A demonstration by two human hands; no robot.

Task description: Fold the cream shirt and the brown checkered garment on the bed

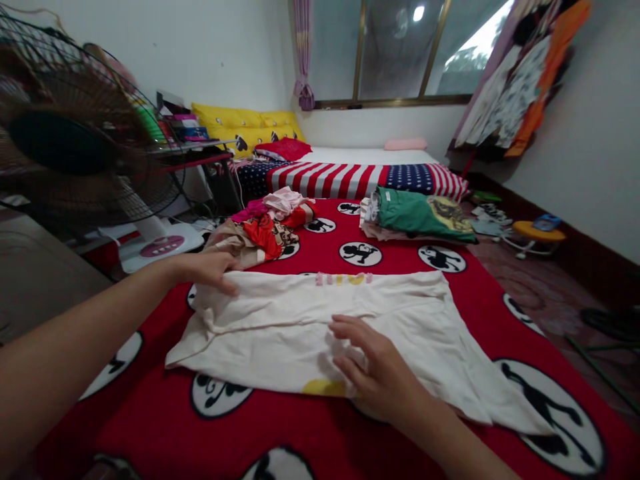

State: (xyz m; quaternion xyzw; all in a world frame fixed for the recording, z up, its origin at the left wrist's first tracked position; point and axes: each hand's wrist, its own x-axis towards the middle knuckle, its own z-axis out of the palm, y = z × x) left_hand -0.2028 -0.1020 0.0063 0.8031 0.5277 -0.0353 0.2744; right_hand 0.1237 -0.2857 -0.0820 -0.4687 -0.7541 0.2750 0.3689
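While the white garment [280, 340] lies flat and wide across the red cloth [150, 427], both hands are at it. At its far left end, the left hand [215, 270] rests on the fabric with thumb and fingers slightly apart; whether it pinches a fold cannot be told. Over the middle of the near half, the right hand [367, 357] has its fingers loosely spread and bent, nothing gripped between them, and a soft shadow shows beside it on the white. Creases run lengthwise through the garment, pink and yellow print shows along its far edge, another yellow patch sits at the near edge, and its right corner trails toward the near right over a white circle with a black figure.

Beyond it, to the left, lies a loose heap of clothes [270, 227] in pink, red and beige; to the right, well apart from that heap, is a stack of folded clothes topped by a green garment [410, 212]. A fan [65, 140] stands at the left, and a striped, starred cover [345, 177] hangs over the bed behind.
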